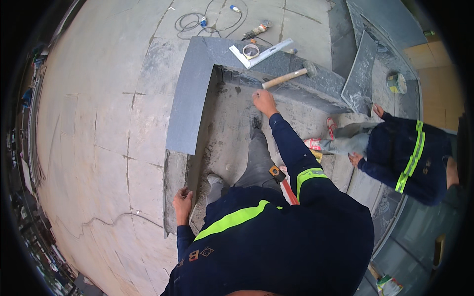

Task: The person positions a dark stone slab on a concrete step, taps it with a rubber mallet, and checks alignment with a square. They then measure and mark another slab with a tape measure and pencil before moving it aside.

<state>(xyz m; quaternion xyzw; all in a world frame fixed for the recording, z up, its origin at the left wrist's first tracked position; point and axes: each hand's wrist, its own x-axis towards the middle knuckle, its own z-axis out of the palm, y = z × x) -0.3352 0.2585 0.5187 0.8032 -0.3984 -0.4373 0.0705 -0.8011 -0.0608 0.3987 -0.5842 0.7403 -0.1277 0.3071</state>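
My right hand is closed over the recess, just below the handle end of a hammer; whatever its fingers hold, if anything, is hidden. The hammer lies on the grey stone slab coping, its head toward the right. My left hand is beside the bare concrete wall top, fingers bent with a small gap between them. Behind the hammer, a metal set square rests on the coping. A roll of tape sits on or against it.
An angle grinder and a coiled cable with blue plugs lie on the paving beyond. At right a co-worker bends near a leaning stone slab and a bucket. A tape measure hangs at my waist.
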